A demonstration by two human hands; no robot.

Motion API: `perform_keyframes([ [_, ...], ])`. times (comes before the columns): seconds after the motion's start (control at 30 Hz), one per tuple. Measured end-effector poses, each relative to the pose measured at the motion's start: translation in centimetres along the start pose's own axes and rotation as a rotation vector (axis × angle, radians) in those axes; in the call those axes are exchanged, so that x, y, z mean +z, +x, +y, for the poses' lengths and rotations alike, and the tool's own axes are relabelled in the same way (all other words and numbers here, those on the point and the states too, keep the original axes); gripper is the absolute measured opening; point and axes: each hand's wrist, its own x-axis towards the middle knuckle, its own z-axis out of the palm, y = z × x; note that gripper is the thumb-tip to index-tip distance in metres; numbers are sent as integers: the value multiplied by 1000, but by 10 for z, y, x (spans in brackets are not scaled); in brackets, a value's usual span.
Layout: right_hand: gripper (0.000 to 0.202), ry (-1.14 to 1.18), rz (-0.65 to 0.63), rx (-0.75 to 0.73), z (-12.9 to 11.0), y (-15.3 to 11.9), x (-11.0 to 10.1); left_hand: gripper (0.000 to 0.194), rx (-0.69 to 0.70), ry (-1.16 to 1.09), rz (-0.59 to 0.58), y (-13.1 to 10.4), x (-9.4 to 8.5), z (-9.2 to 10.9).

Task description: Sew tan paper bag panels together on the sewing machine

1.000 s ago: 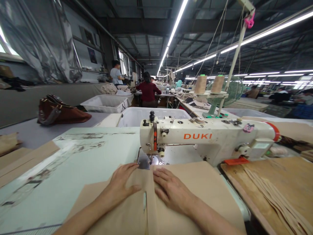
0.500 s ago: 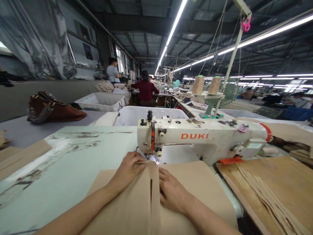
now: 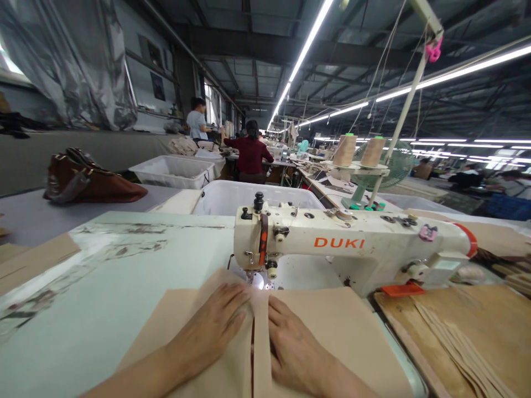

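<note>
A large tan fabric panel lies under both hands, with a folded strip and a narrow slit running down its middle toward me. Its far end reaches the lit needle area of the white sewing machine, marked DUKI. My left hand rests flat on the panel left of the slit, fingers stretched toward the presser foot. On the other side my right hand presses along the strip's right edge, fingers extended and fingertips pointing at the needle. The needle itself is too small to make out.
A wooden board with tan strips stands on the right. Behind the machine are a white bin and thread cones. A brown bag sits at left. Two people work further back.
My left hand has gone from gripping the cloth beside the needle to lying flat, slightly nearer me. The cloth's far left part now spreads out past its fingers. The view has shifted slightly.
</note>
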Motion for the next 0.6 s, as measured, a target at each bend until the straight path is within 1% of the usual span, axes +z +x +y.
perform_keyframes([
  [0.07, 37, 19, -4, 12, -2, 1, -2, 26, 20, 17, 20, 15, -3, -12],
  [0.1, 38, 26, -9, 20, -3, 1, -2, 25, 22, 18, 23, 22, -6, -18],
  [0.17, 40, 25, -25, 37, -4, 1, -3, 29, 21, 30, 24, 31, -10, -25],
  [0.2, 40, 19, -38, 45, -4, 1, -3, 32, 14, 34, 21, 30, -12, -26],
  [0.27, 39, 2, -56, 50, -4, 1, -3, 31, -13, 36, 8, 22, -12, -20],
  [0.33, 39, -10, -66, 49, -3, 0, -2, 27, -52, 36, 0, 5, -10, -7],
  [0.37, 38, -14, -68, 49, -2, 1, -2, 29, -69, 43, 1, -3, -8, -1],
  [0.43, 37, -25, -75, 52, -1, 1, -2, 42, -83, 73, -6, -17, -5, 10],
  [0.5, 35, -43, -92, 57, 0, 1, -2, 48, -65, 96, -53, -25, -3, 15],
  [0.6, 36, -68, -121, 68, -2, 1, -4, 48, -24, 83, -142, -26, -6, 16],
])
